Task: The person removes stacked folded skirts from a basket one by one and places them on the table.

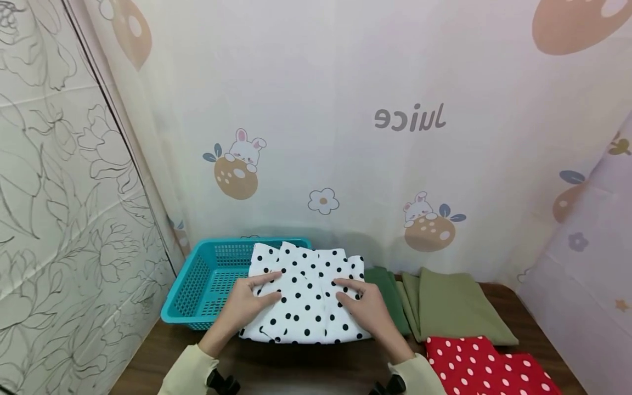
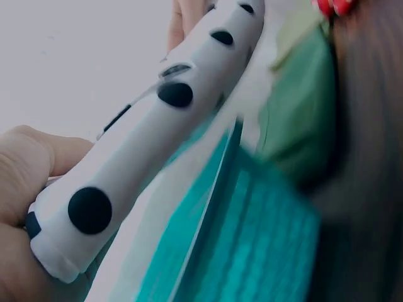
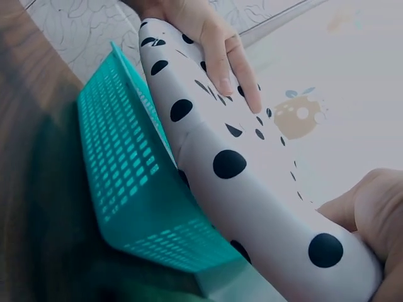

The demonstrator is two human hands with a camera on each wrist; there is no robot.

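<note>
A folded white cloth with black polka dots is held up over the front of the table, overlapping the right part of a teal plastic basket in the head view. My left hand grips the cloth's left side, thumb and forefinger on top and the other fingers hidden beneath. On the opposite side, my right hand grips it the same way. In the right wrist view, the rounded folded edge of the dotted cloth hangs close above the basket.
Right of the basket lies a folded dark green cloth, beside a folded olive cloth. A red cloth with white dots lies nearer the front right. The brown wooden table backs onto a printed curtain.
</note>
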